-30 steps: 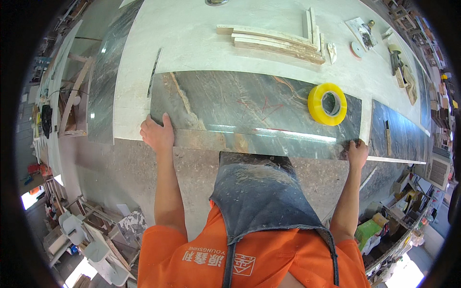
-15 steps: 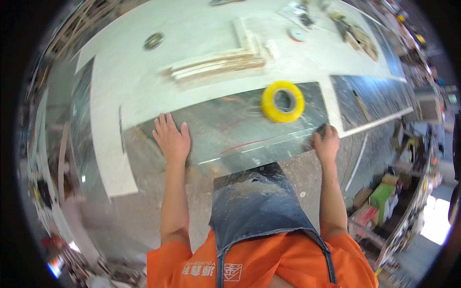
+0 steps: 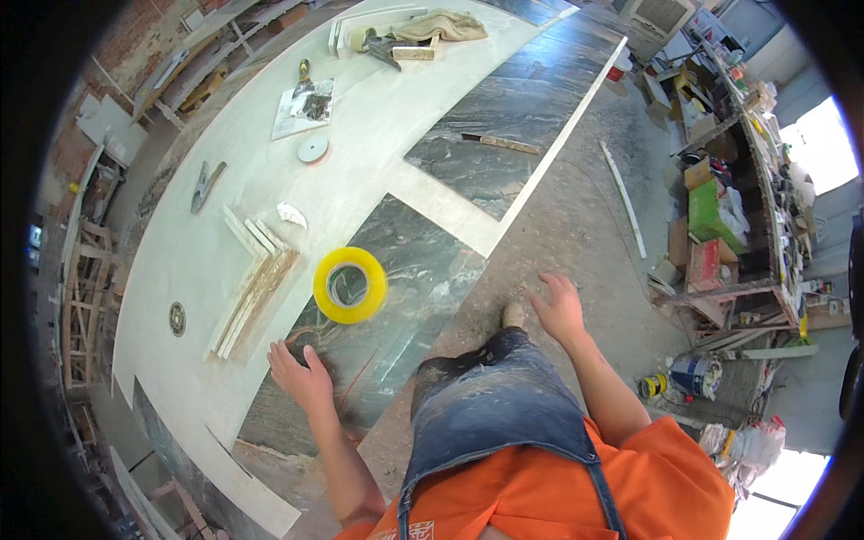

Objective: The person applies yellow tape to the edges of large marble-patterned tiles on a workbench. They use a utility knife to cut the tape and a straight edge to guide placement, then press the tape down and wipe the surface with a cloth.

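While the dark apron (image 3: 499, 396) hangs nearest, the left hand (image 3: 304, 380) reaches over a grey marbled slab (image 3: 421, 256), fingers outstretched and thumb apart, its grip free; whether the palm touches the stone cannot be told. Across from it, the right hand (image 3: 560, 310) hovers over the floor (image 3: 576, 216), off the slab, fingers loosely spread. The slab lies along the edge of a white table (image 3: 184, 387), and a yellow tape roll (image 3: 353, 314) rests flat on it, beyond the left hand. Left of the roll, L-shaped strips (image 3: 270, 274) sit stacked. Farther off, a slim tool (image 3: 506, 143) lies on a second marbled slab (image 3: 513, 94), and a crumpled cloth (image 3: 445, 25) lies near the table's far end.
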A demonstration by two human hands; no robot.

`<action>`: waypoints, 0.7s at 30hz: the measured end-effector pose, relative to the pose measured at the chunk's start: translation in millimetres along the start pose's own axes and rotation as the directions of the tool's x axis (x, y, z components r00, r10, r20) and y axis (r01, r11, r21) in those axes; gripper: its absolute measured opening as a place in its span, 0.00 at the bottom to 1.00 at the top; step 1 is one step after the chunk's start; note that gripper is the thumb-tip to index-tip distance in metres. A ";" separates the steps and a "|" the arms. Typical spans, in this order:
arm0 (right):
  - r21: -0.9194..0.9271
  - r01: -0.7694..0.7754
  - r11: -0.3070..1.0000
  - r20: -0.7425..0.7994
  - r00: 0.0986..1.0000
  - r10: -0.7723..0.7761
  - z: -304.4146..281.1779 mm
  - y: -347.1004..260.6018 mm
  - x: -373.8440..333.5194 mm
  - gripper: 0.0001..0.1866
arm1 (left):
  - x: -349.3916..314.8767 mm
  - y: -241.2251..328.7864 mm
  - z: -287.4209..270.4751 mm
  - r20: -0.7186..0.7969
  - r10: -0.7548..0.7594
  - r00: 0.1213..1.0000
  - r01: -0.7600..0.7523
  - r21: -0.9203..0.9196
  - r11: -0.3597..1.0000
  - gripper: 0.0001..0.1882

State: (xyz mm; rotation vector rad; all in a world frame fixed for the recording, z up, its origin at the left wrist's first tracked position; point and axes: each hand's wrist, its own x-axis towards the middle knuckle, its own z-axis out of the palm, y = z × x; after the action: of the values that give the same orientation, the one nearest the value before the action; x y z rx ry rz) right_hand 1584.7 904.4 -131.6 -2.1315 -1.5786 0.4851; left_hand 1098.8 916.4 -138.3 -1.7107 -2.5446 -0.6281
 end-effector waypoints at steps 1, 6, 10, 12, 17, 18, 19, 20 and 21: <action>0.027 -0.014 1.000 0.015 1.000 0.014 -4.1 10.8 3.8 0.26 | -3.4 4.5 -1.8 -0.056 -0.014 0.998 0.014 0.002 1.000 0.30; 0.142 -0.112 0.984 0.143 0.985 0.092 -15.1 85.2 38.5 0.24 | -10.2 108.4 -33.4 -0.171 -0.050 0.984 0.032 -0.105 0.994 0.25; 0.166 -0.104 0.981 0.257 0.965 0.058 -31.4 154.6 76.0 0.23 | -38.1 197.6 -24.7 -0.306 0.073 0.949 -0.107 -0.096 0.990 0.28; 0.119 -0.085 0.989 0.303 0.952 0.046 -49.9 188.7 108.7 0.23 | -57.0 242.8 -21.6 -0.295 0.043 0.955 -0.086 -0.135 0.987 0.28; 0.121 -0.054 0.991 0.263 0.965 0.021 -103.6 216.3 182.4 0.22 | -85.5 316.6 12.8 -0.257 0.028 0.966 -0.073 -0.167 0.983 0.27; 0.101 -0.044 0.994 0.260 0.966 0.016 -109.8 213.6 197.4 0.22 | -91.3 326.4 16.7 -0.247 0.019 0.969 -0.062 -0.167 0.984 0.26; 0.177 0.023 0.984 0.226 0.972 -0.063 -109.7 227.1 213.3 0.23 | -93.0 335.4 21.8 -0.234 0.027 0.972 -0.068 -0.171 0.983 0.26; 0.090 0.024 0.996 0.207 0.977 -0.042 -110.8 214.0 224.2 0.24 | -98.4 335.5 30.1 -0.231 0.038 0.972 -0.081 -0.180 0.980 0.26; 0.160 0.052 0.986 0.204 0.975 -0.084 -115.9 201.4 231.9 0.23 | -100.8 336.9 41.3 -0.232 0.048 0.972 -0.094 -0.191 0.977 0.26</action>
State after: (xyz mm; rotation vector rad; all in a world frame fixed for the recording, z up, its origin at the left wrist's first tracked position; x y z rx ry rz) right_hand 1873.4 1059.9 -147.3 -1.9559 -1.6617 0.8058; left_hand 1448.2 949.2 -91.6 -1.6648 -2.3220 -1.0420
